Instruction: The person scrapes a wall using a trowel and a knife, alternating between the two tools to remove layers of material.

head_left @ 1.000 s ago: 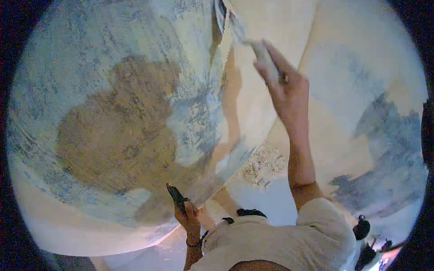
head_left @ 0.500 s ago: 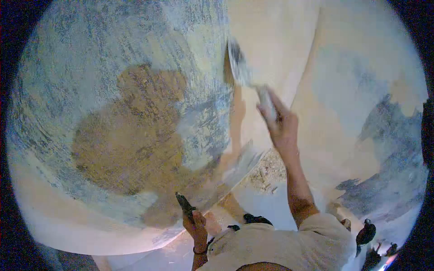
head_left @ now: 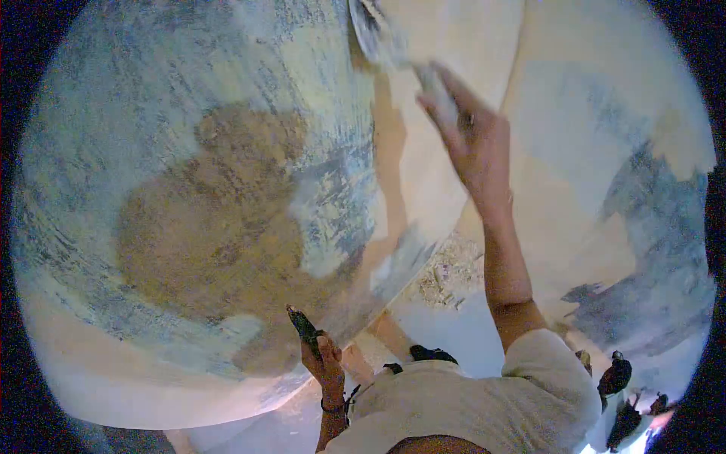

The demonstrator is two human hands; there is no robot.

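My right hand (head_left: 473,140) is closed around the handle of a putty knife (head_left: 374,38), raised high and slightly blurred. Its blade lies against the wall (head_left: 257,68), where a rough blue-grey layer borders smooth cream. Lower down, my left hand (head_left: 324,359) grips a dark, narrow tool (head_left: 304,325) that points up and left; its kind cannot be made out. That hand is close to the bottom part of the wall, under the brown shadow of my body.
Pale flakes (head_left: 448,276) lie heaped on the floor beside the wall's lower edge. Another blue-grey patch (head_left: 654,250) covers the surface at right. My dark shoe (head_left: 431,354) shows below, and several dark shapes (head_left: 616,374) stand at lower right.
My right hand has moved up and the putty knife up and left along the edge of the blue-grey layer. My left hand has shifted only slightly with its dark tool.
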